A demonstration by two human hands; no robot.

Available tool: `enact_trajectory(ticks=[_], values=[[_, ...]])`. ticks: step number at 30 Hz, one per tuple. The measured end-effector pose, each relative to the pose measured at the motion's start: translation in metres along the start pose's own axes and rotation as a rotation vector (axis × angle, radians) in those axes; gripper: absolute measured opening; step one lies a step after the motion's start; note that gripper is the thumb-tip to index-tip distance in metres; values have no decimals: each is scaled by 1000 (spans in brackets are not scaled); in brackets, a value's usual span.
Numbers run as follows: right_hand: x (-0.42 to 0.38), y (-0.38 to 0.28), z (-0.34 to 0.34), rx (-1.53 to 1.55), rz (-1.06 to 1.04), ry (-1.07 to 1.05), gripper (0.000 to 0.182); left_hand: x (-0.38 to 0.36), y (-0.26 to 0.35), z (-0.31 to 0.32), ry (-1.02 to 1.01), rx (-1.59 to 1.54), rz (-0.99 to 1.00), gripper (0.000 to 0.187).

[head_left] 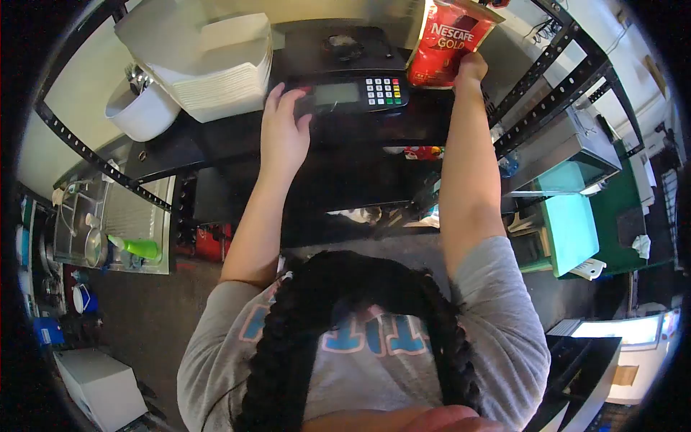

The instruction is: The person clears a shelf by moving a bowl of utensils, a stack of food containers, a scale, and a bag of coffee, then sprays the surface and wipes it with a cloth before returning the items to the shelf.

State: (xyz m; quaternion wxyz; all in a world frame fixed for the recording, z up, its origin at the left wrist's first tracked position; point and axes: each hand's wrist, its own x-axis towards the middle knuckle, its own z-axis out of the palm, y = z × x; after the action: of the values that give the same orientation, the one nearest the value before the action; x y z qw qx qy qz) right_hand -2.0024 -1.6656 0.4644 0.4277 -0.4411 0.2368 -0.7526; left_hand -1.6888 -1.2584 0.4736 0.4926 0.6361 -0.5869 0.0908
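My right hand (471, 68) grips the lower right edge of a red Nescafe Gold coffee pouch (443, 54), which stands upright on the black shelf. Left of the pouch is a black device with a grey display and a number keypad (384, 91). My left hand (286, 129) is at the device's left end, its fingers apart and curved, with nothing held. Whether its fingertips touch the device cannot be made out. A stack of white foam trays (223, 90) rises just beyond that hand.
A white tub (144, 113) with metal cutlery stands at the shelf's left. Black perforated metal posts (551, 108) frame the shelf. Down to the left is a steel sink unit (137, 201) with a green bottle (137, 247). A turquoise panel (572, 234) sits at right.
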Motion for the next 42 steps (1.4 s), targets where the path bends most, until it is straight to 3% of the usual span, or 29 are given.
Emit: enact_trajectory(ticks=[3,5,7,9,12,13,20,24,26,30,37,39,42], values=[[-13,-17,8,-38,32,10,32,0,4,-2,-41,-12,-67,44],[-83,-77,46,20,-15,164,46,1,6,-3,-53,-59,-106,46],[-145,-112,63,40,-92,176,53,2,7,-4,-24,-44,-71,48],[-185,-109,54,-327,-207,92,63,4,5,-3,12,-27,-46,51],[-243,-126,68,-459,-44,-209,58,1,-1,0,33,11,38,56],[-252,-135,73,-626,10,-261,57,1,-4,2,35,9,24,57],[-271,-138,85,-750,70,-308,53,6,9,-7,-95,-86,-164,59],[-281,-142,84,-764,25,-322,51,6,10,-10,-103,-103,-180,58],[-284,-140,82,-747,40,-329,51,6,5,-7,-32,-58,-64,58],[-288,-137,80,-678,-9,-329,50,5,10,-10,-78,-75,-164,58],[-289,-133,80,-587,-17,-331,45,6,1,-1,-46,22,-96,55],[-285,-121,73,-677,-128,-336,48,6,-7,6,3,78,-40,52],[-290,-133,71,-769,-159,-328,46,7,-3,8,-80,20,-152,51]])
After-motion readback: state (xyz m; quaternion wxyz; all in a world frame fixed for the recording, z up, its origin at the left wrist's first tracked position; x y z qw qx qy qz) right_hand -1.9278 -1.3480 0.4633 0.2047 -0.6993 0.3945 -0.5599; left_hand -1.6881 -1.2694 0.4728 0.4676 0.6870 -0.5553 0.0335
